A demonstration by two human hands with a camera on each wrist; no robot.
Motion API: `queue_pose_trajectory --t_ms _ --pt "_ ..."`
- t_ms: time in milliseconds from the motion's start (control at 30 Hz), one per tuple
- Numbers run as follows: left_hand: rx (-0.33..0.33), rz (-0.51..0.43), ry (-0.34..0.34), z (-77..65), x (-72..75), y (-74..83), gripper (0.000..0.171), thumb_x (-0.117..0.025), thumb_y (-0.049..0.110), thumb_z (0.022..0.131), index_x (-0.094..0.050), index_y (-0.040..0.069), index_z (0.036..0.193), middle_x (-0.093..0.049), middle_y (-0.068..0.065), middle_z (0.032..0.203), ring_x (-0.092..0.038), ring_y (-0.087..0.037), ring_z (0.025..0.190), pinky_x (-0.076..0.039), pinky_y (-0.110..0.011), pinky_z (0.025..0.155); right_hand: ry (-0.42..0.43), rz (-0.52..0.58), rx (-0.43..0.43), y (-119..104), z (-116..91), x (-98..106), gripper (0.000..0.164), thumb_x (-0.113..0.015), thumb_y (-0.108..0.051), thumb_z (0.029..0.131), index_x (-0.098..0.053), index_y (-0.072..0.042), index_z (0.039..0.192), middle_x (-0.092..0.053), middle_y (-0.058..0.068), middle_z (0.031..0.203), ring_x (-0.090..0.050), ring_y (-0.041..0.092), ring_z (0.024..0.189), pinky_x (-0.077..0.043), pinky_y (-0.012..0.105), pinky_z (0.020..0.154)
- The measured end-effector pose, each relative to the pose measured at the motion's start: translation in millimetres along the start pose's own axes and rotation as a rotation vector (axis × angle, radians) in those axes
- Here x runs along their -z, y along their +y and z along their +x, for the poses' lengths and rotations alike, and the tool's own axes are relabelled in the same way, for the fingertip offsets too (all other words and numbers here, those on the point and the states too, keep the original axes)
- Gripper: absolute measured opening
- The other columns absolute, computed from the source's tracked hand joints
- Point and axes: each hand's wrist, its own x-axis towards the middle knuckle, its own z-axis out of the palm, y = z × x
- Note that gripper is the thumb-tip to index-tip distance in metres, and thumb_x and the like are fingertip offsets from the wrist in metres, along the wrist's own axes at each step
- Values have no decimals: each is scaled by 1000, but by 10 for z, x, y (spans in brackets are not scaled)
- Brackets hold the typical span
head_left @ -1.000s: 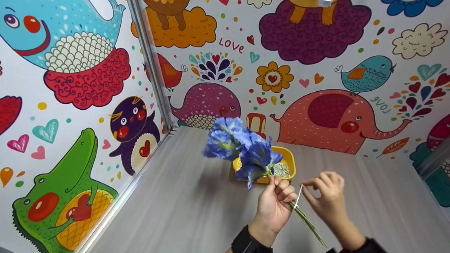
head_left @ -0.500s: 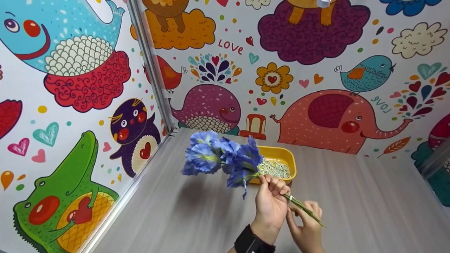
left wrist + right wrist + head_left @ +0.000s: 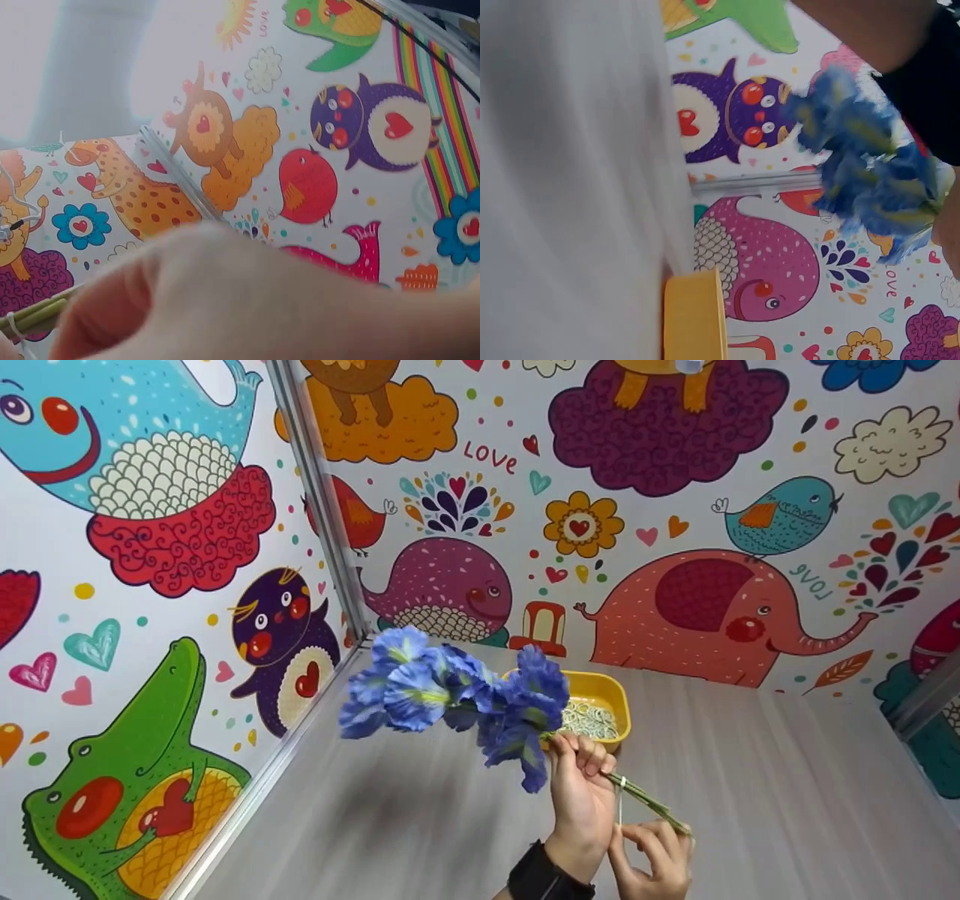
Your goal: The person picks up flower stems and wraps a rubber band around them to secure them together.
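Observation:
A bunch of blue iris-like flowers (image 3: 450, 682) leans to the left in the head view, its green stems (image 3: 649, 795) pointing down to the right. My left hand (image 3: 581, 802) grips the stems just under the blooms. Below that fist a thin white rubber band (image 3: 622, 782) circles the stems. One loop of it is pulled downward, pinched between thumb and finger of my right hand (image 3: 656, 859). The stem tips reach close to the right hand's knuckles; whether they touch is unclear. In the left wrist view the stems (image 3: 37, 316) come out beyond the left hand (image 3: 202, 292).
Behind the left hand stands a yellow container (image 3: 619, 701) with many pale rubber bands (image 3: 591, 720) inside. All rests on a grey wood-grain table (image 3: 750, 780). Walls with cartoon animals close off the back and left, meeting at a metal corner strip (image 3: 322, 502).
The flower heads have swung left and the stems lie flatter. My right hand has gone from the stems' right side to below them, still pulling the band, now downward.

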Motion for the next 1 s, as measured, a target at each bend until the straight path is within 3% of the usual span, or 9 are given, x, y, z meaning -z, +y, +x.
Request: queue_pose_trajectory --t_ms 167,367,533,667,833,1000 --pt "-54 31 -37 15 60 -36 30 -28 44 98 -39 20 83 -29 7 69 -26 -4 59 -28 -18 60 42 -77 41 60 -48 19 57 -62 -36 93 -58 5 54 -38 6 50 -26 10 54 -20 26 61" --pt "-117 75 -71 34 154 -86 30 -26 42 100 -39 21 84 -28 7 70 -25 -4 60 -25 -19 61 1 -131 73 134 -74 45 55 -61 -36 94 -63 2 54 -36 2 47 -22 4 49 -22 25 54" --pt "-182 152 -151 18 232 -157 29 -24 37 104 -36 22 83 -26 7 70 -23 -5 59 -26 -17 60 55 -52 324 188 42 4 47 -64 -22 92 -60 2 52 -38 3 45 -24 11 42 -21 28 52" --pt "-212 202 -239 5 269 -171 28 -22 32 106 -37 24 83 -24 5 69 -22 -6 57 -26 -17 59 74 -56 518 226 227 -14 39 -66 -14 90 -61 0 54 -40 4 45 -28 18 43 -22 33 55" --pt "-182 204 -308 -14 274 -132 29 -20 34 105 -39 26 84 -22 2 69 -23 -7 59 -27 -18 59 62 -89 626 244 439 -11 29 -66 -9 89 -66 -2 61 -41 5 47 -31 21 45 -25 36 59" --pt "-91 158 -311 -37 247 -67 29 -22 38 103 -39 24 85 -24 4 70 -25 -6 60 -26 -18 60 -37 -176 624 282 562 60 32 -62 -10 92 -64 -1 62 -43 7 50 -32 24 47 -25 40 62"
